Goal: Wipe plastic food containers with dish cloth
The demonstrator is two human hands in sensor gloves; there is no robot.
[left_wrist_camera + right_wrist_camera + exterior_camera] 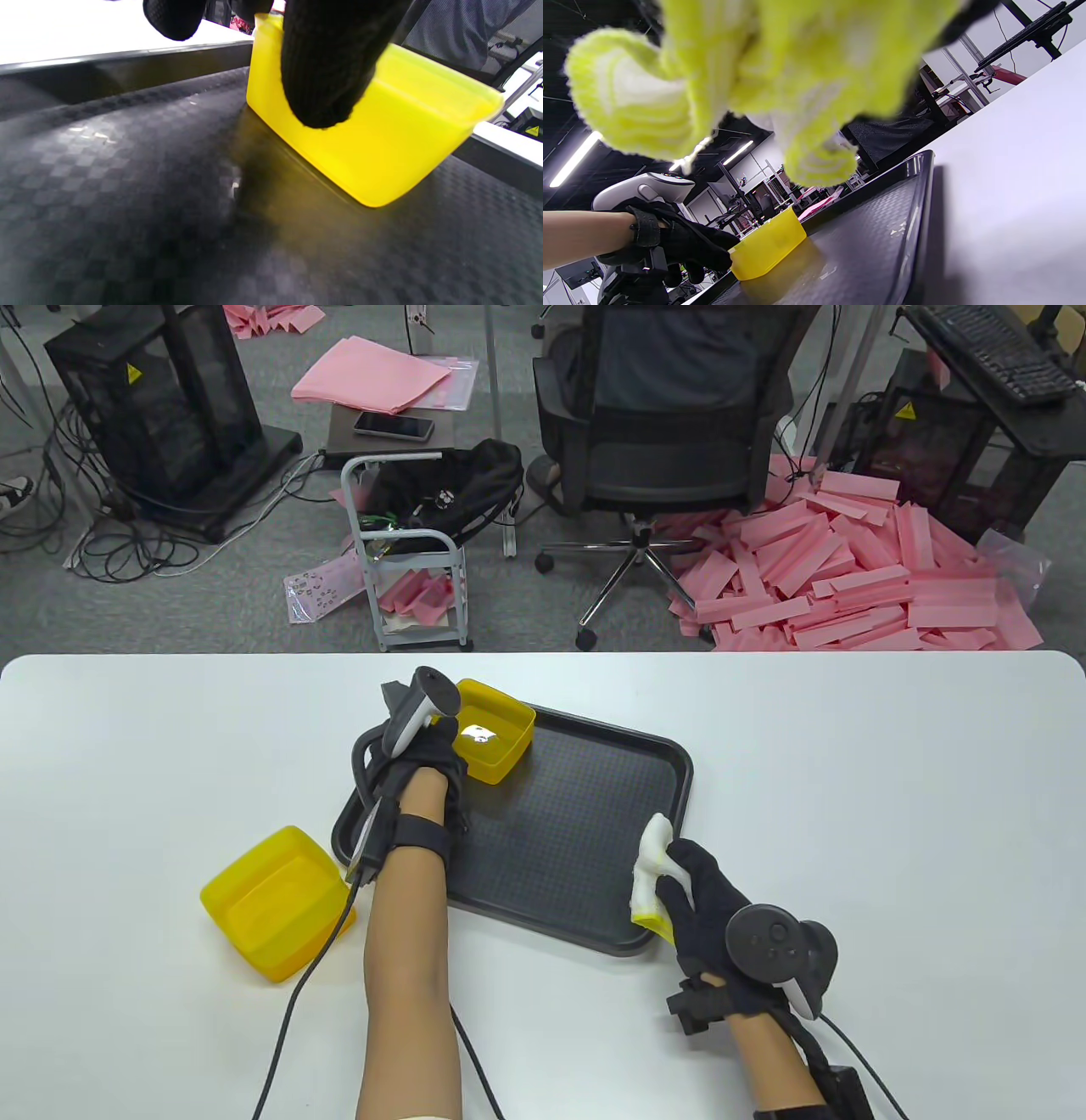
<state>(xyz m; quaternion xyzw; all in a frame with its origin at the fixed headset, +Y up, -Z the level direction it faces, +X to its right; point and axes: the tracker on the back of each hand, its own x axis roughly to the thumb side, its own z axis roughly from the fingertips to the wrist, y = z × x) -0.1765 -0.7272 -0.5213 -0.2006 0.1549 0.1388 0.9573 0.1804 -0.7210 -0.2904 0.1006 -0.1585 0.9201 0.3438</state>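
My left hand (pixel 433 755) pinches the near rim of the yellow container (pixel 496 729) at the tray's (pixel 594 899) far-left corner; my right hand (pixel 704 899) clutches the dish cloth (pixel 652 869) over the tray's near-right edge. A rim-only pinch could let it tip. A second container (pixel 276 903) sits left of the tray, with nothing between.

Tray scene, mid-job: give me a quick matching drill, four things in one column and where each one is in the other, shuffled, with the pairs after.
Things:
1. container in the left hand's grip
2. other container
3. dish cloth
4. tray

Places:
A. bunched in the right hand
B. on the white table, under one container
C. on the table left of the tray
D. far left corner of the tray, left hand at its rim

Pairs: 1-D, 2-C, 3-A, 4-B
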